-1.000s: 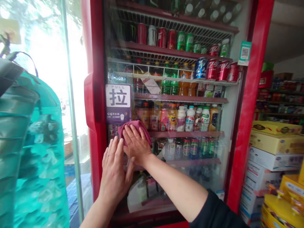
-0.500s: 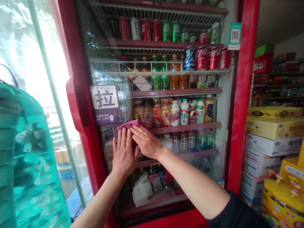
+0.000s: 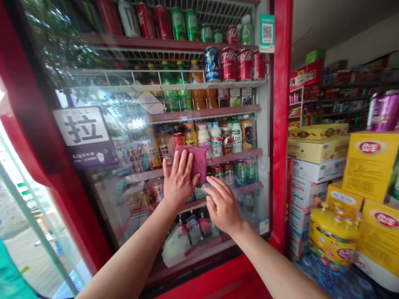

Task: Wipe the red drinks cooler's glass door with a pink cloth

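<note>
A folded maroon cloth [image 3: 199, 160] lies flat against the glass door [image 3: 124, 216] of a red drinks fridge. My left hand [image 3: 179, 176] holds it there, palm down with fingers stretched over its left part. To the right is my right hand [image 3: 222, 205], apart from the cloth or barely at its lower corner. Its fingers are loosely bent and spread, with nothing in them. Behind the glass stand shelves of drinks, among them a blue Pepsi can [image 3: 212, 64] and several small bottles [image 3: 216, 139].
A pull sticker [image 3: 84, 135] is on the door's left side, beside the red door frame [image 3: 40, 145]. A green QR code sticker [image 3: 267, 33] is at upper right. Stacked cartons [image 3: 318, 151], yellow boxes [image 3: 369, 164] and a yellow tub [image 3: 335, 228] stand to the right.
The cloth and my left hand have moved right across the glass. My right hand, earlier on the cloth beside the left, has come off to the lower right. The view has turned right.
</note>
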Action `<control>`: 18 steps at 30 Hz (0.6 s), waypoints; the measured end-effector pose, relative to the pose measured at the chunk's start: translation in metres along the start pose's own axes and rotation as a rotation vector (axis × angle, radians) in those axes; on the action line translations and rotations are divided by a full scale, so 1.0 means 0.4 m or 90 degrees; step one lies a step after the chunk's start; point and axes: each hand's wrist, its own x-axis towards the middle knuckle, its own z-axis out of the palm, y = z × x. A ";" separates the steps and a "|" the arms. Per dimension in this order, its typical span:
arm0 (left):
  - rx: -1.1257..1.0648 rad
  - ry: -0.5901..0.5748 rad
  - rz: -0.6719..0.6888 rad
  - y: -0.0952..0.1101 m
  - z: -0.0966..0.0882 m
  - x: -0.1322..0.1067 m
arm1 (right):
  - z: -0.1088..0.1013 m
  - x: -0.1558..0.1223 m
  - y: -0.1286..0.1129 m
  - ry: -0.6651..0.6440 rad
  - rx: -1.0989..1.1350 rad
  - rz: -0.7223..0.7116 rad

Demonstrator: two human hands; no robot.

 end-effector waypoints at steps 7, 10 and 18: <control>0.053 0.043 -0.105 -0.104 -0.064 -0.115 | -0.034 -0.189 -0.004 -0.047 0.093 0.042; 0.044 0.037 -0.047 -0.129 -0.056 -0.128 | -0.050 -0.219 0.013 -0.085 0.036 0.061; 0.059 0.005 0.087 0.041 0.079 -0.081 | -0.077 -0.291 0.123 -0.033 -0.056 0.135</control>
